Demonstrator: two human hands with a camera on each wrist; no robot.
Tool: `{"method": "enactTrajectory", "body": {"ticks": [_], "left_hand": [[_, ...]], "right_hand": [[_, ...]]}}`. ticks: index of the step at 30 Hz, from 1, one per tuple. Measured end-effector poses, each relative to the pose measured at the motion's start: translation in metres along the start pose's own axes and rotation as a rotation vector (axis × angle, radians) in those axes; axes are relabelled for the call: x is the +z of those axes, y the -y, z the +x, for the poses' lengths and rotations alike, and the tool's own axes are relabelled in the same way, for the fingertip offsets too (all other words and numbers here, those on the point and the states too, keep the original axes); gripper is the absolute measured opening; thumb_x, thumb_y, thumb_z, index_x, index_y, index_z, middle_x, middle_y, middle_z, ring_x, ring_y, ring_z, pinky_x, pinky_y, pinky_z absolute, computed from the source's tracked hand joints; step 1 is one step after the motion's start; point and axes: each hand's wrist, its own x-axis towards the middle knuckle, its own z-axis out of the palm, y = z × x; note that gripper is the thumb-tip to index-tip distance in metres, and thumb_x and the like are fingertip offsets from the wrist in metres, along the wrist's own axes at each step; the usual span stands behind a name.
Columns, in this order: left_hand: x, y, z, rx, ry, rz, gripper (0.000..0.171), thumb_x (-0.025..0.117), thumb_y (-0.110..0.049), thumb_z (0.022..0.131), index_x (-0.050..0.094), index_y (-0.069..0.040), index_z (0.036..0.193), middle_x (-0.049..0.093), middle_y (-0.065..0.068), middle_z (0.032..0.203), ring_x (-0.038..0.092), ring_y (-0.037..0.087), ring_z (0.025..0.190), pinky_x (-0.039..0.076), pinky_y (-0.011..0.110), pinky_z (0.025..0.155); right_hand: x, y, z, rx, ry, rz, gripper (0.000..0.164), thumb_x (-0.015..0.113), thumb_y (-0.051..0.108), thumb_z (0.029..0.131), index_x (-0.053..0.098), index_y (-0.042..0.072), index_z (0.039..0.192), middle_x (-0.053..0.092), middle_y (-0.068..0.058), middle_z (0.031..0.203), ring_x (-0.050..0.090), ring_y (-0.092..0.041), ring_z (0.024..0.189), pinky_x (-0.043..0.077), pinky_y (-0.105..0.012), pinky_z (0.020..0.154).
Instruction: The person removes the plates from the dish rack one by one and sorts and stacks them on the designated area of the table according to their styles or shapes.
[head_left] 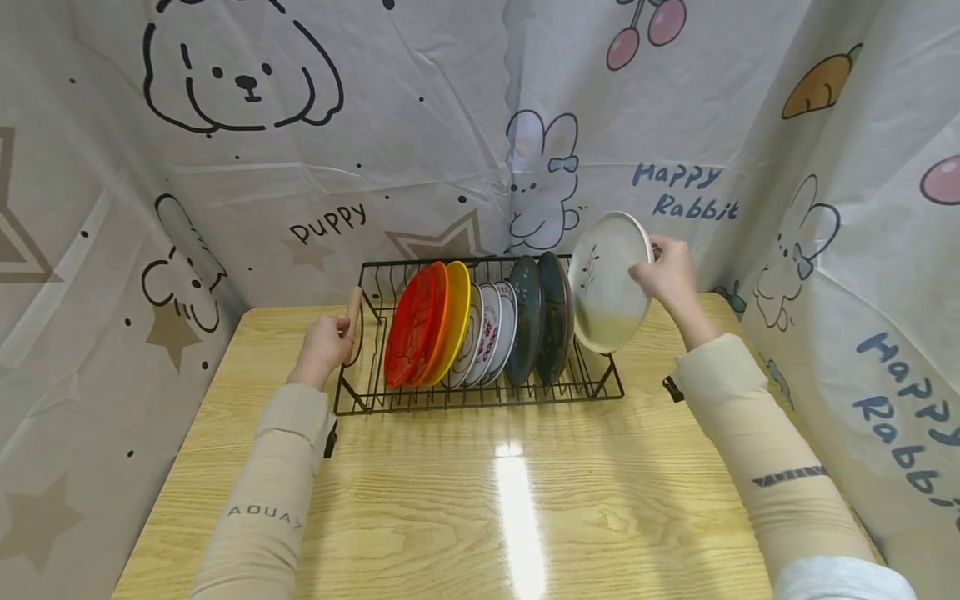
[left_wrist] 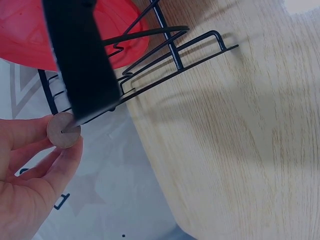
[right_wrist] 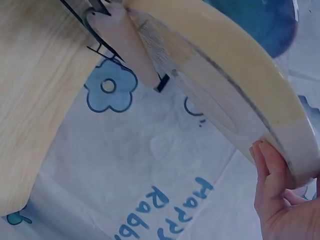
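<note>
My left hand (head_left: 322,348) grips the wooden handle (head_left: 354,312) at the left end of a black wire dish rack (head_left: 480,405). In the left wrist view, fingers and thumb of that hand (left_wrist: 35,170) close around the handle's round end (left_wrist: 64,130). My right hand (head_left: 671,271) pinches the right rim of a white oval plate (head_left: 611,283) with a small plant design and a yellowish lower part. This plate is tilted at the rack's right end; whether its bottom touches the wires I cannot tell. The right wrist view shows the plate's underside (right_wrist: 225,95) and the pinching hand (right_wrist: 285,200).
Plates stand upright in the rack: red (head_left: 408,329), orange (head_left: 439,329), yellow (head_left: 454,325), several white patterned ones (head_left: 489,333), and dark blue-grey ones (head_left: 524,321). The rack sits on a wooden table (head_left: 420,500). A printed white curtain (head_left: 420,167) encloses the back and sides.
</note>
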Motion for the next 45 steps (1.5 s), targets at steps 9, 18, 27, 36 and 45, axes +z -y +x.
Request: {"method": "enactTrajectory", "body": {"ticks": [9,18,27,36,45], "left_hand": [[0.0,0.0,0.001,0.001,-0.002,0.009,0.045,0.043,-0.002,0.092,0.035,0.008,0.135,0.043,0.032,0.127,0.049,0.04,0.109,0.047,0.042,0.079],[0.0,0.002,0.003,0.004,-0.007,0.001,0.044,0.043,-0.001,0.092,0.036,0.008,0.134,0.045,0.032,0.126,0.052,0.038,0.107,0.049,0.04,0.076],[0.001,0.001,0.001,0.0,0.005,-0.016,0.045,0.042,-0.003,0.093,0.034,0.007,0.136,0.045,0.032,0.125,0.053,0.038,0.104,0.049,0.039,0.074],[0.001,0.0,0.0,-0.004,-0.002,-0.005,0.044,0.041,-0.004,0.094,0.034,0.006,0.136,0.047,0.03,0.124,0.055,0.037,0.102,0.049,0.038,0.073],[0.001,0.001,0.001,-0.012,0.007,-0.013,0.045,0.042,-0.003,0.093,0.034,0.006,0.136,0.045,0.031,0.127,0.053,0.036,0.103,0.047,0.034,0.069]], "right_hand": [[-0.023,-0.005,-0.002,0.076,-0.12,0.087,0.046,0.057,-0.001,0.08,0.049,-0.006,0.125,0.054,-0.026,0.119,0.056,-0.037,0.106,0.048,-0.042,0.084],[-0.036,-0.031,0.004,0.242,-0.289,0.255,0.047,0.056,-0.001,0.082,0.048,-0.001,0.129,0.055,-0.02,0.121,0.057,-0.023,0.104,0.049,-0.024,0.082],[-0.033,-0.073,0.006,0.455,-0.44,0.511,0.05,0.053,-0.006,0.082,0.046,0.003,0.131,0.049,-0.015,0.131,0.053,-0.015,0.112,0.043,-0.019,0.089],[-0.019,-0.115,-0.005,0.587,-0.532,0.746,0.052,0.051,-0.009,0.083,0.044,0.003,0.132,0.043,-0.012,0.136,0.047,-0.016,0.118,0.042,-0.018,0.09],[0.002,-0.138,-0.018,0.682,-0.586,0.834,0.049,0.053,-0.007,0.083,0.046,0.002,0.131,0.044,-0.011,0.134,0.048,-0.016,0.116,0.042,-0.018,0.09]]}}
